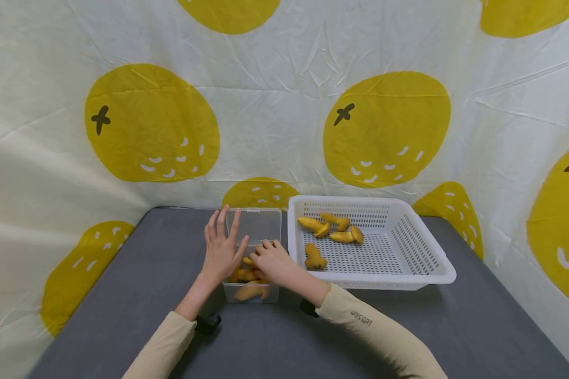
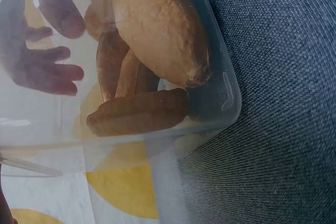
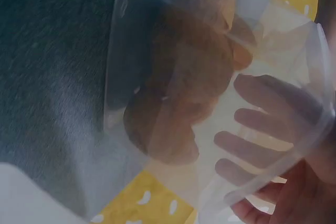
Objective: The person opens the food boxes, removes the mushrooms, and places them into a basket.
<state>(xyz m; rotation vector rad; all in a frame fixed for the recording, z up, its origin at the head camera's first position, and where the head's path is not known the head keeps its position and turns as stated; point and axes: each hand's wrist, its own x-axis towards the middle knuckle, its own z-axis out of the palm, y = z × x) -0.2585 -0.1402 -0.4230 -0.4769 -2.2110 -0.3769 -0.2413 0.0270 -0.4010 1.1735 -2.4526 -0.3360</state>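
Note:
My left hand (image 1: 220,251) is spread with straight fingers at the left side of a clear hinged plastic box (image 1: 251,291), and nothing is in it. My right hand (image 1: 277,263) reaches over the box from the right, fingers loosely bent. Through the box wall, the left wrist view shows relaxed fingers (image 2: 50,69) with nothing pinched between them. Several yellow-brown mushrooms (image 1: 246,275) with thick stems lie piled inside; one large mushroom (image 2: 160,27) rests on top of others near the wall. The box's lid (image 1: 261,225) stands raised at the back.
Right of the box is a white perforated plastic basket (image 1: 431,271) with several more mushrooms (image 1: 343,237) toward its left side. Both stand on a dark grey cloth-covered table (image 1: 137,273). A white curtain (image 1: 275,126) with yellow fruit prints hangs behind.

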